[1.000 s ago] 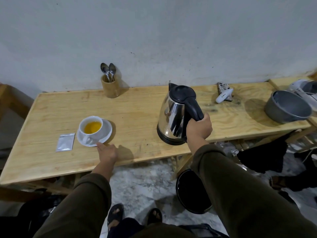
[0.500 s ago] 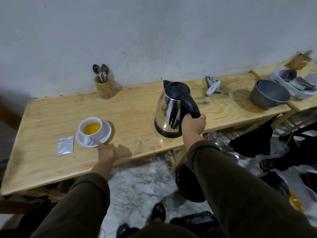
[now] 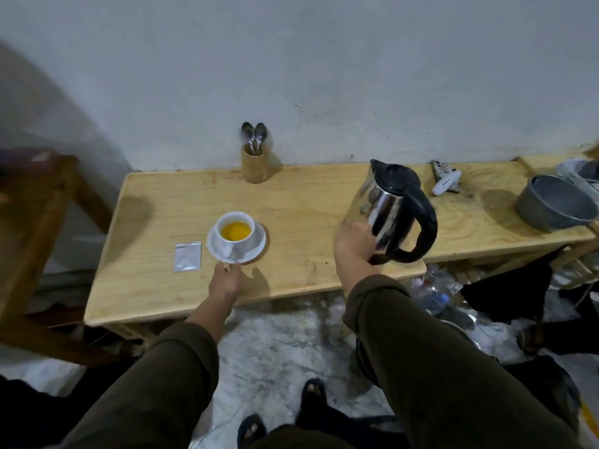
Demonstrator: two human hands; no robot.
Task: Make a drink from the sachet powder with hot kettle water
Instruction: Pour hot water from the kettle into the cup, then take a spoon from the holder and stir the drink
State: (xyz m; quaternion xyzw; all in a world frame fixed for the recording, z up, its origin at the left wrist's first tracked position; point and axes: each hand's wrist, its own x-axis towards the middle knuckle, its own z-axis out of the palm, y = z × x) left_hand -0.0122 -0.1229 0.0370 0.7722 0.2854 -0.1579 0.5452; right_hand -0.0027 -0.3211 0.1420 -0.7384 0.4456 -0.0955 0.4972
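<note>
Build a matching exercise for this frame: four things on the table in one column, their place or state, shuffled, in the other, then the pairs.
Things:
1. kettle
2. cup
3. sachet
4. spoons

Places or states:
A. lying flat, left of the saucer
B. standing in the wooden holder by the wall
C. holding yellow liquid
D. near the table's front edge, right hand against its side

Pairs: 1-D, 2-C, 3-A, 4-B

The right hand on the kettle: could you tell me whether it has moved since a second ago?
Yes. The right hand has left the black handle and now lies against the left side of the kettle, nearer the cup.
</note>
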